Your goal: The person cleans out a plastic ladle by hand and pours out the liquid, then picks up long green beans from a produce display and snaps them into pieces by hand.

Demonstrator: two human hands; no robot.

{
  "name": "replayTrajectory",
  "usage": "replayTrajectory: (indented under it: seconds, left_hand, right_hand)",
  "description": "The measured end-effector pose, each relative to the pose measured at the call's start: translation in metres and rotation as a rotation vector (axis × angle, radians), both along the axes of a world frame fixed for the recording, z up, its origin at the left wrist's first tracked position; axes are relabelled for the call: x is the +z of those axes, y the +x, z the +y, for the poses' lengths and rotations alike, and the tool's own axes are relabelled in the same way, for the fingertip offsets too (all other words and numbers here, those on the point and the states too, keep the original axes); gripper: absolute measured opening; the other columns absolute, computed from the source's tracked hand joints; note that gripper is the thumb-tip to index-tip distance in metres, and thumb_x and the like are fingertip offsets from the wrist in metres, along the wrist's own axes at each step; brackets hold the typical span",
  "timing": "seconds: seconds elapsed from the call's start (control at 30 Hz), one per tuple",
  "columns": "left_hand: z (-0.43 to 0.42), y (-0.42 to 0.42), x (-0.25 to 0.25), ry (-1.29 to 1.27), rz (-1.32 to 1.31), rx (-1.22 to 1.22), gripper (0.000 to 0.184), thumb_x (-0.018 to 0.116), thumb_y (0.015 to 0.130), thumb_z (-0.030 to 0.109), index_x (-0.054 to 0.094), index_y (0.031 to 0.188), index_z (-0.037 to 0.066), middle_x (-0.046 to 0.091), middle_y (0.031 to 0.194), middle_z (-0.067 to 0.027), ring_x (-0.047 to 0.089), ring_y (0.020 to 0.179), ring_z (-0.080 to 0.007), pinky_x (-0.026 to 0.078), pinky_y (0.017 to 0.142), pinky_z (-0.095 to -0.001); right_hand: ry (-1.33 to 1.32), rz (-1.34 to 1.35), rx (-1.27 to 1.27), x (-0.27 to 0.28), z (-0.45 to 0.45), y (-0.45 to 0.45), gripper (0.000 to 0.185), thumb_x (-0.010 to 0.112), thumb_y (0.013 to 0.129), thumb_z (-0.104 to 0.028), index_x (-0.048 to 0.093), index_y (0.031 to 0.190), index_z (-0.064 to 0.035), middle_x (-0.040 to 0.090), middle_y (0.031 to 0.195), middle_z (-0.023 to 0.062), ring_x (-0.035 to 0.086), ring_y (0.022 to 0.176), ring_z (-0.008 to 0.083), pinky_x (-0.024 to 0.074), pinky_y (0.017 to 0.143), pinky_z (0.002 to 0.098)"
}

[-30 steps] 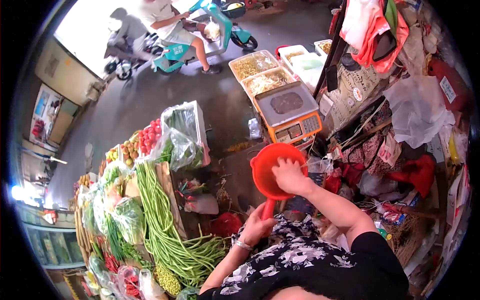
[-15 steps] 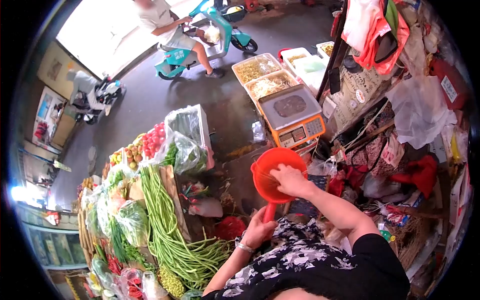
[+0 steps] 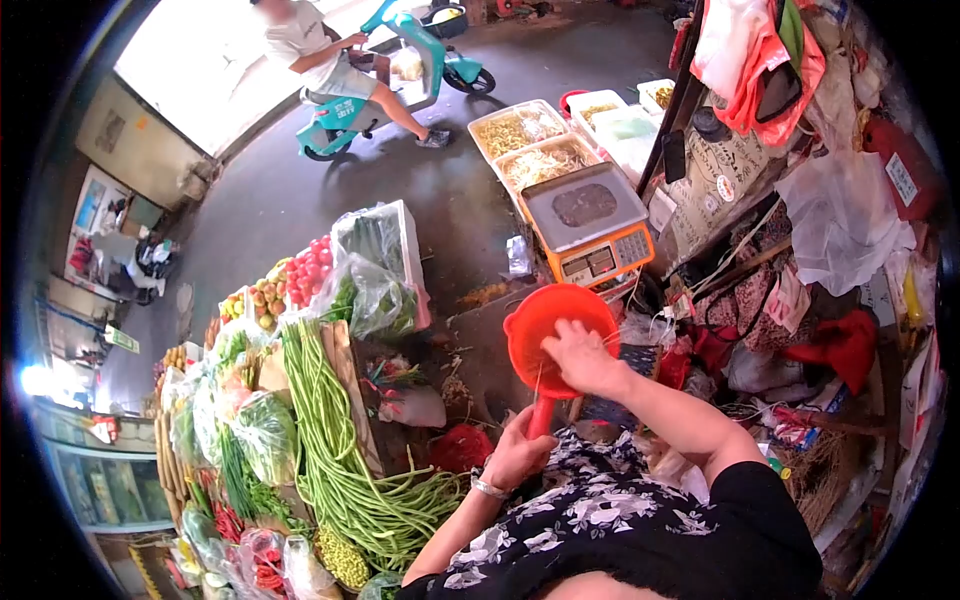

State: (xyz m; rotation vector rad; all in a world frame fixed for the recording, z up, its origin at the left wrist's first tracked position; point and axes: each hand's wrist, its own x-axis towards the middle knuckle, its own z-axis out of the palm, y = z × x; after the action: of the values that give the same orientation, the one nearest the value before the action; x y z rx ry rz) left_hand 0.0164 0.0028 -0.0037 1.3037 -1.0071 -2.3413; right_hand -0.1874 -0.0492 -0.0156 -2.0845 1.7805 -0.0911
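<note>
My left hand, with a bracelet at the wrist, is wrapped round the handle of a red plastic water dipper. The dipper's round bowl faces up toward me. Inside it is my right hand, fingers spread and pointing down into the bowl. A few thin pale strands show near its fingers; what they are is too fine to tell. Just beyond the dipper stands an orange weighing scale with a grey tray. Long green beans lie in a heap to the left of my left hand.
White tubs of sprouts stand behind the scale. Bagged greens, tomatoes and a white foam box fill the left side. Plastic bags and clutter crowd the right. A person sits on a teal scooter in the lane.
My right hand's fingers have spread inside the dipper, and thin strands now show by the handle. The teal scooter sits slightly further left in view; the other rider has moved away to the left.
</note>
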Motion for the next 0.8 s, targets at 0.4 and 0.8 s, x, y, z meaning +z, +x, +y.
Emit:
replayTrajectory:
  seconds: [0.4, 0.8]
  left_hand:
    - [0.002, 0.01, -0.008, -0.015, 0.02, 0.007, 0.069, 0.066, 0.079, 0.003, 0.037, 0.141, 0.005, 0.049, 0.072, 0.0007, 0.045, 0.047, -0.0089, 0.033, 0.041, -0.0234]
    - [0.0, 0.022, -0.025, -0.107, -0.025, 0.053, 0.062, 0.07, 0.076, 0.01, 0.05, 0.134, 0.009, 0.056, 0.076, -0.0019, 0.053, 0.051, -0.01, 0.041, 0.045, -0.0245]
  right_hand:
    - [-0.039, -0.028, 0.014, -0.003, 0.004, 0.008, 0.022, 0.056, 0.08, -0.006, 0.061, 0.102, -0.0032, 0.05, 0.11, 0.0221, 0.054, 0.102, 0.0395, 0.0509, 0.078, 0.05]
    - [-0.01, -0.08, -0.015, 0.016, -0.006, 0.017, 0.032, 0.065, 0.076, -0.008, 0.055, 0.106, -0.0031, 0.052, 0.106, 0.0191, 0.055, 0.103, 0.036, 0.051, 0.082, 0.0455]
